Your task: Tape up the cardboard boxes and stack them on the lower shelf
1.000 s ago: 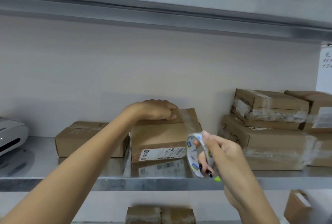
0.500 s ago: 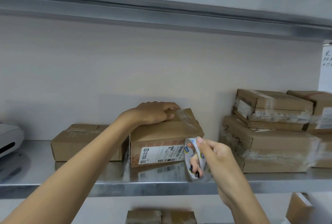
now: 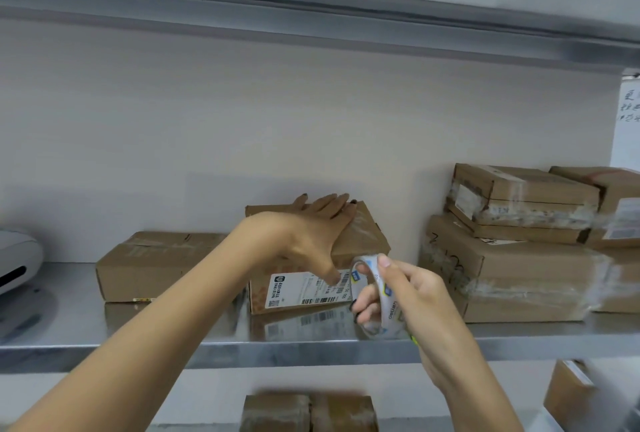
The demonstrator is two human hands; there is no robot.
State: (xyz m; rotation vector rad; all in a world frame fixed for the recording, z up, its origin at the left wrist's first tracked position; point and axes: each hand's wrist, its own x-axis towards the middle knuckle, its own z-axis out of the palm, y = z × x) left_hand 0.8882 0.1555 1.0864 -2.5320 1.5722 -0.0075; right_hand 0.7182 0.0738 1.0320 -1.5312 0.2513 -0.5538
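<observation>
Our left hand (image 3: 311, 234) lies flat on top of the cardboard box (image 3: 367, 241), fingers straight and close together, thumb hanging down over its white label (image 3: 298, 293). Just right of it, our right hand (image 3: 415, 300) grips the tape roll (image 3: 387, 293), fingers curled through the core, thumb on the rim, tight by the box's front corner. The box sits on the steel shelf (image 3: 173, 334). Left of our left hand lies a flatter box (image 3: 149, 265); right of our right hand, a taped stack (image 3: 519, 275). Below our hands, more boxes (image 3: 308, 412), blurred.
</observation>
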